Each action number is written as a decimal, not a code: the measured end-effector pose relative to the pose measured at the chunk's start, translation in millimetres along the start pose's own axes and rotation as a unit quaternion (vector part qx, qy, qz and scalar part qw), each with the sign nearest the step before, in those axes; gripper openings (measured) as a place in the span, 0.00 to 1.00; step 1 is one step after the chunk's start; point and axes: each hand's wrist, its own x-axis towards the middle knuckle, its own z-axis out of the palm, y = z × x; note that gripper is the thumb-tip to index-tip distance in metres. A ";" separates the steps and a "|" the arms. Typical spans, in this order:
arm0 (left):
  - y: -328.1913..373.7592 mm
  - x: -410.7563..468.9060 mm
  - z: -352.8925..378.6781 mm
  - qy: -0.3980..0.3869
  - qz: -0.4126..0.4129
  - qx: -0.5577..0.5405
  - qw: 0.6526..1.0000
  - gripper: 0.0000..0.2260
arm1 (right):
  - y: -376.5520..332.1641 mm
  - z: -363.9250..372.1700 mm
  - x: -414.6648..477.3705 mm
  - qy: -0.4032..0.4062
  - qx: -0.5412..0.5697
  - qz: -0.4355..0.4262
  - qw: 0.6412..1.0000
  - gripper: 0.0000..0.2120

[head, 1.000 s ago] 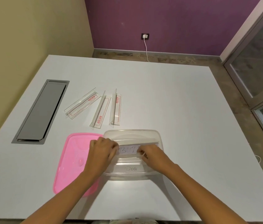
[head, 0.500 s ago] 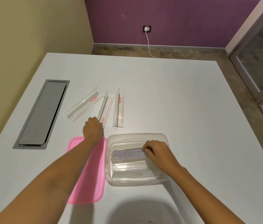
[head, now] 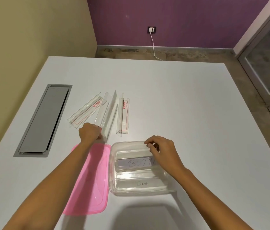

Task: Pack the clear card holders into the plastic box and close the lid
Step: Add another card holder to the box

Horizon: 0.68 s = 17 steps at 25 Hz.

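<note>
Left hand [head: 89, 132] grips a clear holder [head: 107, 113]; box [head: 114, 176] cards read "DOG", perhaps "BUTTE".

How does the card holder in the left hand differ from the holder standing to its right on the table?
The middle holder is gripped at its near end by the left hand and looks tipped; the right holder stands free on the table, untouched. The right holder shows a red label; none shows on the middle one. Both are clear, long and outside the plastic box.

Soft, even indoor light falls on the white worktop [head: 172, 100], a broad dim shadow pools at its near edge, and wide-angle distortion bends the frame's edges.
</note>
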 end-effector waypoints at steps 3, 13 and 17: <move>10.9 -31.7 -7.3 -0.136 -0.076 -0.213 0.965 0.10 | -8.5 -1.4 6.7 0.035 0.006 -0.034 0.999 0.12; 19.5 -90.7 -30.8 -0.513 -0.076 -0.031 0.854 0.10 | -24.6 -31.8 41.4 0.013 -0.317 -0.304 0.898 0.43; 16.2 -95.3 -32.6 -0.494 -0.016 -0.019 0.869 0.12 | -20.5 -35.7 34.0 0.014 -0.324 -0.359 0.875 0.27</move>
